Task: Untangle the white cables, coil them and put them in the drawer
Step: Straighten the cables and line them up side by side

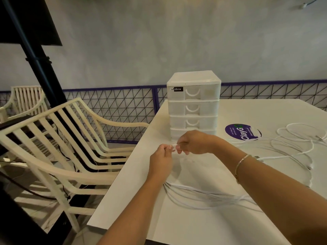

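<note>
Strands (203, 195): trail back-right from pinch.
Left hand (160, 163), right hand (193, 143): both pinching cable end (174, 145); left nearer.

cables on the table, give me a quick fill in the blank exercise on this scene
1. The white drawer unit has ____ drawers, all closed.
2. The left hand and right hand pinch a white cable end in front of the ____ drawer.
3. The loose cables lie to the ____ of the drawer unit.
4. A bracelet sits on the ____ wrist.

Missing words: four; bottom; right; right
</note>
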